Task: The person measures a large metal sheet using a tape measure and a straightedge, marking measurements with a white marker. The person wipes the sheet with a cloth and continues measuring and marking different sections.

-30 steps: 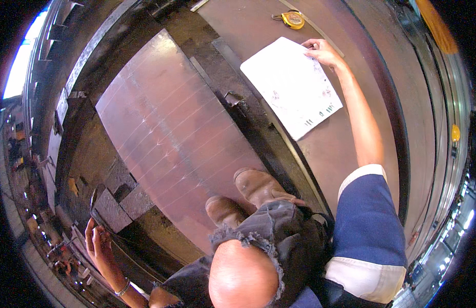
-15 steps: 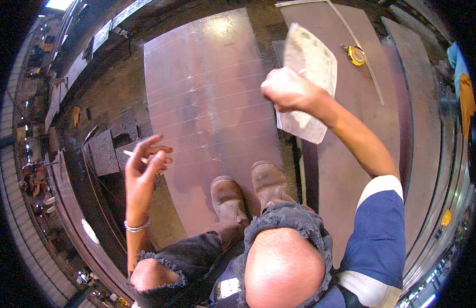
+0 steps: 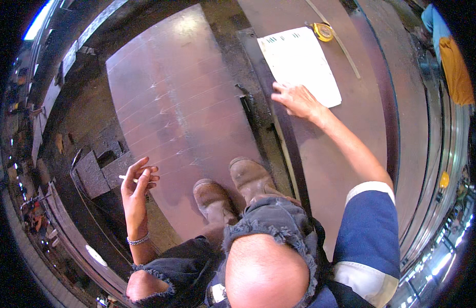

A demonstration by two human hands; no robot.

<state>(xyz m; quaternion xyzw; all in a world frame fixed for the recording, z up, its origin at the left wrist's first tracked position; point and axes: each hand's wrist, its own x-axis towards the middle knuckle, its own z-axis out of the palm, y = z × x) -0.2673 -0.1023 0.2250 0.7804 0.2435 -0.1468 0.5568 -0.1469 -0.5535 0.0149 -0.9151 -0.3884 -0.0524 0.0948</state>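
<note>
My left hand (image 3: 137, 186) is held up at the left plate edge. A thin white stick (image 3: 126, 177) is gripped between its fingers; whether it is chalk or a cigarette I cannot tell. On the right, a sheet of paper (image 3: 302, 64) with dark marks along its far edge lies on a brown steel plate (image 3: 345, 133). My right hand (image 3: 295, 98) is over the paper's near left corner, fingers apart, with nothing held. In front of me, a wide steel plate (image 3: 197, 84) bears several thin pale lines and arrow-like marks. My boots (image 3: 213, 199) are on its near end.
A yellow tape measure (image 3: 322, 32) sits beside the paper's far corner, near a long narrow strip (image 3: 345, 49). A dark gap (image 3: 269, 138) separates the two plates. Dark metal blocks (image 3: 102, 174) and a cable are at left. Orange cloth (image 3: 455, 69) hangs at far right.
The paper has gone from my right hand down onto the right plate, its other face now up. My right fingers have opened. The view has shifted right; the left hand still grips the stick.
</note>
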